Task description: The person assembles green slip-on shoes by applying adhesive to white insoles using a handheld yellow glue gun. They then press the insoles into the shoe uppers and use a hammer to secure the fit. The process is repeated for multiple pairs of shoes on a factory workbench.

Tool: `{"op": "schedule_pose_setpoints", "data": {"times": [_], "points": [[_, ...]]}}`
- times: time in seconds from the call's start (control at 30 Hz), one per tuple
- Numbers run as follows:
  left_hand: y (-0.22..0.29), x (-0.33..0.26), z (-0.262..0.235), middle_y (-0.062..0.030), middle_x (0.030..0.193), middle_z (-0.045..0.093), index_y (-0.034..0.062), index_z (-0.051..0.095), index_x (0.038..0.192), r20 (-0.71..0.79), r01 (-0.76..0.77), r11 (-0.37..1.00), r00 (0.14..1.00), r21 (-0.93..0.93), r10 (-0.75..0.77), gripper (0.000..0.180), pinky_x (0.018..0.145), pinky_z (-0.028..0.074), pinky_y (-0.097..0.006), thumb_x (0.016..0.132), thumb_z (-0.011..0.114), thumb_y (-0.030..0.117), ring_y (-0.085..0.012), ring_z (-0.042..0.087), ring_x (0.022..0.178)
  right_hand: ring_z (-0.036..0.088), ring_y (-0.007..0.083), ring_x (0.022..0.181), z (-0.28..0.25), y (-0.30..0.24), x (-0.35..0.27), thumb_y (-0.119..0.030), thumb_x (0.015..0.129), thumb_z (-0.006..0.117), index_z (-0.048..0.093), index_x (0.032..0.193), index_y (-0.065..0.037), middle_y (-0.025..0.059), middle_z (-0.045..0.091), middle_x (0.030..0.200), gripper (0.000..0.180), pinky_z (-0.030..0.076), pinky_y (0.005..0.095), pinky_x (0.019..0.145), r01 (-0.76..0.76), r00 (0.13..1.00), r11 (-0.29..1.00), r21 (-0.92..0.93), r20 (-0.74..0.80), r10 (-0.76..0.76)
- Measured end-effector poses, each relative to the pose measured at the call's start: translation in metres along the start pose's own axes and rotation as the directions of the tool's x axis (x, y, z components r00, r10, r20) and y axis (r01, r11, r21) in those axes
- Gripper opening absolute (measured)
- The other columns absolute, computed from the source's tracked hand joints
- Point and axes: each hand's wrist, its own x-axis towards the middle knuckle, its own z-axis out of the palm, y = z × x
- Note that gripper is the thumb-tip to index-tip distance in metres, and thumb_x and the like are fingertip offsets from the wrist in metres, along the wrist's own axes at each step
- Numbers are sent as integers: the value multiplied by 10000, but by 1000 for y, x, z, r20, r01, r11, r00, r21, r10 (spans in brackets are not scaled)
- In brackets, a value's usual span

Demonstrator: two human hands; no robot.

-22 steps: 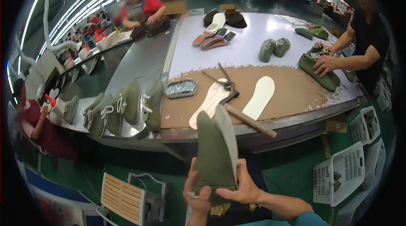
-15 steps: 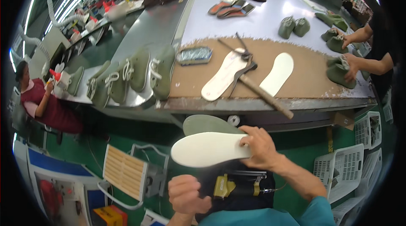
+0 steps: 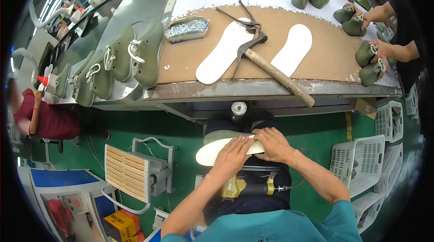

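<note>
Head view. White sole (image 3: pixel 205 152) lies over a green piece (image 3: pixel 214 136), both above the lap, on the near side of the bench (image 3: pixel 199 91), clear of its edge. The green shows past the sole on the side facing the bench.

Right hand (image 3: pixel 272 145) clamps the sole's right end, fingers toward the bench. Left hand (image 3: pixel 233 155) lies across the sole, fingers close together and pressed flat; its thumb is mostly hidden, so cannot tell if it pinches.

Risks, my judgement: sole may skew on the green piece if the two hands press unevenly, since the outlines don't match along the bench-facing side. Yellow air tool (image 3: pixel 233 188) lies on the lap, farther from the bench than the sole; a shifted knee or a tug on its hose could tip it. Hammer (image 3: pixel 281 77) handle juts past the bench's near edge; a raised arm could catch it.

Pointing: sole's rounded free end faces left. Long axis runs roughly along the bench's near edge, right end slightly closer to the bench.
</note>
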Motion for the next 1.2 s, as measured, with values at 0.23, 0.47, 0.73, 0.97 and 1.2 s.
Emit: {"op": "schedule_pose_setpoints", "data": {"times": [0.23, 0.47, 0.73, 0.97, 1.2], "points": [[-6, 58, -46, -98, 909, 730, 163, 726, 1178, 137, -110, 988, 986, 111, 94, 346, 641, 572, -425, 839, 674, 110, -305, 720, 724, 600, 356, 1179, -8, -11, -12, -256, 686, 942, 451, 1464, -132, 151, 589, 1336, 929, 476, 474, 955, -144, 964, 976, 164, -202, 176], [-45, 52, 0, -132, 1244, 683, 111, 693, 1273, 227, -76, 995, 972, 57, 62, 420, 966, 491, -459, 878, 726, 248, -337, 649, 1103, 595, 376, 1129, 6, -7, -19, -69, 712, 815, 608, 1332, -67, 140, 595, 1309, 653, 564, 476, 914, -210, 963, 977, -24, -179, 203], [-27, 38, 0, -229, 1294, 612, 55, 575, 1435, 132, -135, 972, 985, 193, 111, 833, 1009, 405, -512, 855, 696, 640, -381, 591, 1084, 608, 407, 1089, -5, 7, -1, -89, 779, 759, 577, 1306, -30, 167, 608, 1247, 561, 555, 480, 912, -254, 957, 959, 126, -110, 268], [1, 40, 45, -213, 1229, 622, 55, 611, 1371, 1, 113, 945, 993, 306, -119, 760, 926, 411, -483, 822, 744, 562, -337, 582, 1007, 547, 446, 1204, 21, -19, -35, -241, 787, 876, 483, 1487, -142, 246, 477, 1411, 809, 509, 506, 1016, -287, 930, 929, 235, -167, 329], [-13, 47, 9, -218, 1401, 569, 8, 489, 1475, 244, -101, 991, 967, 89, 77, 843, 1066, 393, -497, 849, 765, 500, -367, 548, 1282, 575, 436, 1198, 13, -7, -44, -264, 813, 861, 458, 1509, -138, 234, 472, 1434, 814, 528, 496, 987, -304, 932, 934, 190, -145, 333]]}}
